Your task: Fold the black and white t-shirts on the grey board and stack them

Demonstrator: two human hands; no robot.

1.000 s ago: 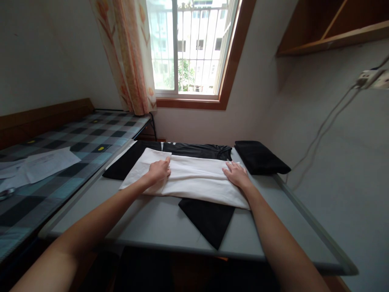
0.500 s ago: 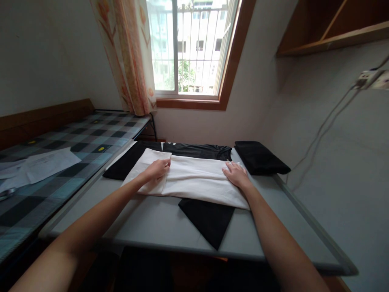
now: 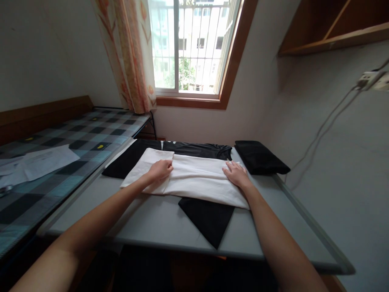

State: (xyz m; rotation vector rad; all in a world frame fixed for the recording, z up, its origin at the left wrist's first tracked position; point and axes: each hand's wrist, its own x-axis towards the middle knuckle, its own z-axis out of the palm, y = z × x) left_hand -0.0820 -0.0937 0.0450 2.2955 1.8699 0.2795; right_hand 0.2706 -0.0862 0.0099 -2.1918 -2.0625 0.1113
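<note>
A long white folded garment [image 3: 197, 177] lies across a black garment [image 3: 209, 221] on the table, its left part doubled over as a flap. My left hand [image 3: 161, 169] is closed at the flap's edge, its fingers curled around the white cloth. Flat on the right end rests my right hand [image 3: 236, 173], fingers spread and touching the fabric. One corner of the black garment pokes out below the white one, and more of it shows on the left. What kind of garment the white cloth is cannot be made out.
Behind lies a dark shiny garment [image 3: 197, 150]. A folded black cloth [image 3: 260, 158] sits at the table's right edge. The grey table [image 3: 146, 221] adjoins a bed with a checked cover [image 3: 109, 125], where papers [image 3: 45, 162] lie. A cable [image 3: 325, 121] hangs along the right wall.
My left hand has shifted slightly to the right with the flap's edge, its fingers curled tighter. The right hand stays in place on the cloth.
</note>
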